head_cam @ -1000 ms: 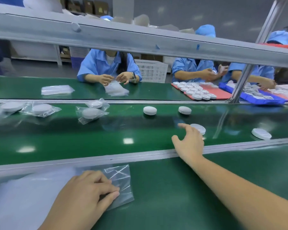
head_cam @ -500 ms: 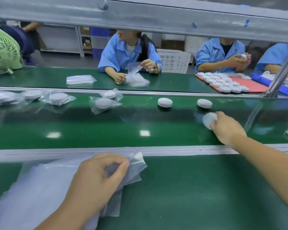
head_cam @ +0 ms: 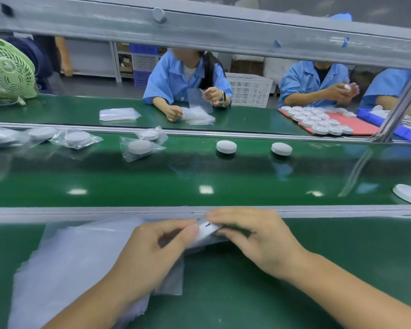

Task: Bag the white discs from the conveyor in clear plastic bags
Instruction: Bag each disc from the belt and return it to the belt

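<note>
My right hand point(head_cam: 256, 241) grips a white disc point(head_cam: 207, 230) just in front of the conveyor's near rail. My left hand point(head_cam: 152, 252) pinches a clear plastic bag point(head_cam: 173, 279) at the disc's left edge, over a stack of clear bags point(head_cam: 64, 269). The disc is mostly hidden by my fingers and blurred. On the green conveyor belt point(head_cam: 176, 181) lie two bare white discs point(head_cam: 226, 146) point(head_cam: 281, 148), a third bare disc point(head_cam: 409, 197) at the right edge, and several bagged discs point(head_cam: 138, 148) to the left.
A grey metal beam point(head_cam: 199, 32) crosses overhead, with a slanted post point(head_cam: 399, 108) at the right. Across the belt sit workers in blue, with a bag pile point(head_cam: 119, 114), a red tray of discs point(head_cam: 363, 127) and a blue tray point(head_cam: 408, 135). A green fan point(head_cam: 7, 72) stands far left.
My right hand picked a disc off the belt and carried it back over the rail to my left hand. My left hand lifted a bag's edge off the stack.
</note>
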`<state>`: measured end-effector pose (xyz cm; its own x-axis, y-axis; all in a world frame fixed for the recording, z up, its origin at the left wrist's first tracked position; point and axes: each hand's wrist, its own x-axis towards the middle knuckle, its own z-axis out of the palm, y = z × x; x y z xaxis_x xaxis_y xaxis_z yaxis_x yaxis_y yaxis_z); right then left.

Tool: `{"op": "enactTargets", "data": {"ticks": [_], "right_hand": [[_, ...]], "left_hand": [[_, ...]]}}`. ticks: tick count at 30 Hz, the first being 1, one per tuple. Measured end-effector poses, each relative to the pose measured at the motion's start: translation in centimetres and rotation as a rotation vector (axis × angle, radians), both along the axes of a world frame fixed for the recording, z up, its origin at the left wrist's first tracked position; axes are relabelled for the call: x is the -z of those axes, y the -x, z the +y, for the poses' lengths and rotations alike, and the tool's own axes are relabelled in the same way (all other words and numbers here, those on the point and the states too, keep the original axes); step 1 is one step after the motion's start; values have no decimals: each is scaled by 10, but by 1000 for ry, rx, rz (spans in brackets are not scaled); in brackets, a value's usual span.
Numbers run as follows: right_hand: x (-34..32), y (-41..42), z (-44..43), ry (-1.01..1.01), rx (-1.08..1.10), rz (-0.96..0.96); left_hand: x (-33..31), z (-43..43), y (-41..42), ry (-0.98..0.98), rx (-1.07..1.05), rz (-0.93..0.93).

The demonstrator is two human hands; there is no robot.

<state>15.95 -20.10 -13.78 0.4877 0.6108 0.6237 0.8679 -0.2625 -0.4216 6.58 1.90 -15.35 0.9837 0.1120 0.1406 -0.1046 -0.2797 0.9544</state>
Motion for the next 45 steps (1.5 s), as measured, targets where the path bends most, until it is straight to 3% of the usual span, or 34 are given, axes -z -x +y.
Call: {"op": "enactTargets", "data": {"ticks": [3, 6, 8, 10, 12, 14, 16, 18, 20, 23, 26, 31, 34, 36, 39, 45], "right_hand": [[-1, 8, 17, -221, 83, 294], [-9, 12, 33, -163, 21, 558], [-12, 9, 43, -101, -34, 631], [-11, 2, 57, -41, -9, 576], [-10, -15, 72, -48, 74, 478], [-9, -43, 90, -128, 213, 489], [-13, -80, 106, -306, 397, 672], [-20, -111, 123, -435, 491, 966], [-25, -129, 137, -343, 456, 1092], [-26, -126, 156, -120, 305, 1110], [-17, -95, 167, -33, 212, 1095], [1, -42, 141, -49, 141, 823], [4, -18, 99, 79, 215, 489], [11, -4, 71, 127, 264, 416], [26, 7, 44, 60, 310, 442], [21, 3, 46, -195, 284, 692]], "left_hand": [[-1, -4, 0, 84, 56, -34], [0, -11, -3, 152, -135, -119], [-4, -12, -3, 299, -226, -126], [-8, -7, -5, 299, -255, -146], [-10, 3, -8, 53, -248, -128], [-13, 14, -7, -326, -298, -46], [-14, 21, -4, -599, -279, -26], [-15, 20, -1, -730, -179, -12], [-14, 16, 0, -827, -78, -15], [-13, 14, -3, -856, -5, -28], [-9, 19, -5, -867, 17, -22], [-1, 21, -7, -963, -34, -95], [1, 21, -8, -979, -54, -99], [3, 22, -9, -1010, -58, -100], [6, 21, -9, -1011, -98, -108], [5, 24, -6, -969, -105, -91]]}}
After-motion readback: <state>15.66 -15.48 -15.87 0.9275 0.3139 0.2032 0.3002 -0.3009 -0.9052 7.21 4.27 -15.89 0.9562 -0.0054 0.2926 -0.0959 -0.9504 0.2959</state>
